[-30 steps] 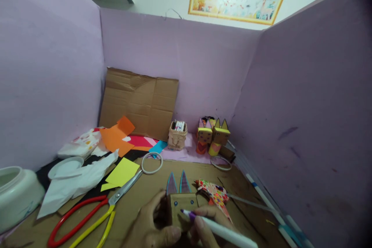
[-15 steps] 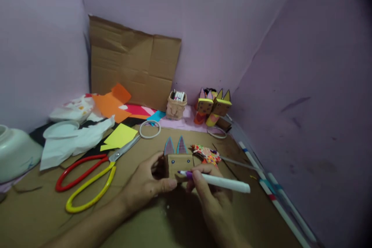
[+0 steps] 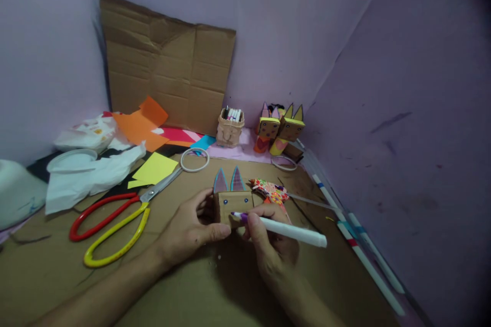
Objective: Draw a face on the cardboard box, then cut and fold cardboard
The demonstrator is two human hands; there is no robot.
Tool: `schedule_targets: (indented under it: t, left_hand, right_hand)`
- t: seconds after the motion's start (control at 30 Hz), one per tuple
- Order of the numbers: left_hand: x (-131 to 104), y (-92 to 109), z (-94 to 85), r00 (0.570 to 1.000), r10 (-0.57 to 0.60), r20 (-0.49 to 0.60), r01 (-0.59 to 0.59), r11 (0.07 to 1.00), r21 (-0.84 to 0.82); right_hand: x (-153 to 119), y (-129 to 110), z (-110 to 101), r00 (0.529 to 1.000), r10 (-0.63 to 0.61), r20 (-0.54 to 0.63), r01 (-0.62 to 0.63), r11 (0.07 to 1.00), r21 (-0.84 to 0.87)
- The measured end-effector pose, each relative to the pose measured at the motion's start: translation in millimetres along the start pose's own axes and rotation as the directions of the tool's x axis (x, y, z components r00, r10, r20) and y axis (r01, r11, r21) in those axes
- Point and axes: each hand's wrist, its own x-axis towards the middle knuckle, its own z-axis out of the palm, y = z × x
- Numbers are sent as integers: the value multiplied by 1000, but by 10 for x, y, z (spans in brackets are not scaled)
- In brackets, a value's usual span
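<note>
In the head view, a small cardboard animal head (image 3: pixel 232 206) with two pointed ears is being steadied on the brown cardboard work surface (image 3: pixel 184 286), near its middle and just in front of the person. It is being gripped by the left hand (image 3: pixel 187 230), whose thumb and fingers are closed around its left side and lower edge. A white marker (image 3: pixel 284 231) with a purple tip is being pinched by the right hand (image 3: pixel 268 245), the fingers drawn together on the barrel, and the tip is being pressed to the front face of the cardboard piece below its two dot eyes.

The cardboard piece is judged to be very light, fairly stiff yet easily crushed, with thin ears that would bend; it is best held by its side walls, as is being done, and not by the ears. The marker is judged light, rigid and smooth, best gripped close to the tip.

Just beside the piece on the right, a patterned paper scrap (image 3: pixel 270 191) is lying. To the left, red and yellow scissors (image 3: pixel 115 219) and a tape ring (image 3: pixel 195 159) are resting. Near the back wall, a basket of pens (image 3: pixel 230 130) and two finished figures (image 3: pixel 279 127) are standing.
</note>
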Motion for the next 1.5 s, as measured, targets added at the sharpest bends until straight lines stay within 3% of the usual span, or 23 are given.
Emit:
schedule_targets:
  t: [0.7,1.03,1.3,1.5]
  left_hand:
    - [-14,-17,5,1000,21,-14,-21,999,34]
    - [-24,78,-9,998,-43,-42,42,999,-14]
    - [-7,71,-5,997,-68,-47,69,998,3]
    - [2,53,-11,998,-54,-42,54,999,-1]
  right_hand:
    - [2,-28,-4,999,-50,9,51,998,-29]
    - [-12,9,-33,989,-49,-142,44,998,-40]
    - [-9,21,-24,992,-107,-72,104,994,-44]
    - [-11,61,-22,997,-69,-36,69,997,-17]
